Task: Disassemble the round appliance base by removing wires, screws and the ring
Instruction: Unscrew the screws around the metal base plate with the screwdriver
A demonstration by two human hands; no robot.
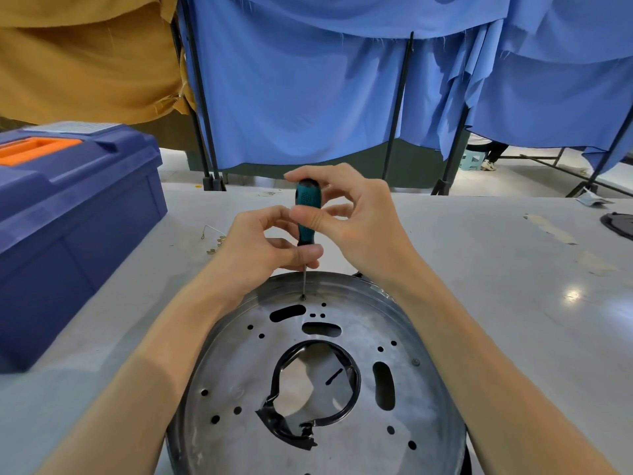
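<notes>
Right hand pinches the upper handle of the teal screwdriver, thumb and fingertips curled round it; left hand pinches the bottom of the handle where the shaft starts, steadying it. Tool stands nearly upright, tip seated in a small screw just below my left hand, at the far edge of the round appliance base. The base lies flat on the worktop under both my forearms. It looks like thin stamped metal with many holes: stiff, fairly light, likely to skate when I twist, so I'd hold it by the rim, minding the edges. The black ring in the centre hole, nearer me than both hands, looks rubbery and torn, so I'd peel it at the ragged end. Another screw head sits below my right wrist. Small brass-coloured bits lie left of my left hand, and the blue toolbox sits further left.
</notes>
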